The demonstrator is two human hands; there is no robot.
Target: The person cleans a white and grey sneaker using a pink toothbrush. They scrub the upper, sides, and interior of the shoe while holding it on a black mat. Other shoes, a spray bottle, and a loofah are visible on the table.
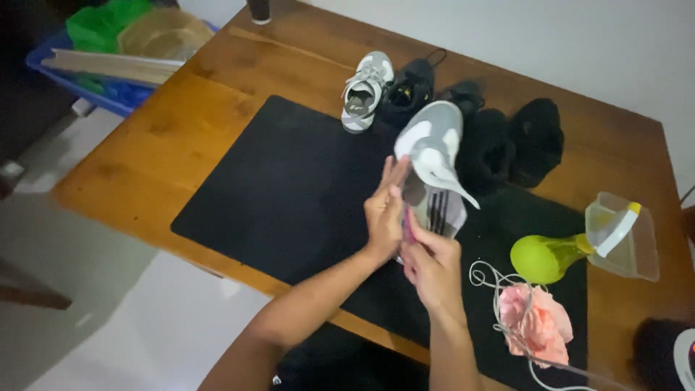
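Wooden table (181, 123) under a black mat (289, 188) fills my view. Over the mat's middle I hold a grey-and-white sneaker (433, 156) upright: my left hand (384, 213) lies open and flat against its side, my right hand (432, 264) is closed around its near end. Its twin (365, 90) and black shoes (507, 145) sit farther back; a pink cloth (539, 326) lies near right.

Looks like a home room: wooden counter (217, 94) against a plain white wall (579, 43), pale tiled floor (130, 318), blue bin (79, 72) of household clutter (bags, sticks), several worn shoes (405, 90) lined up.
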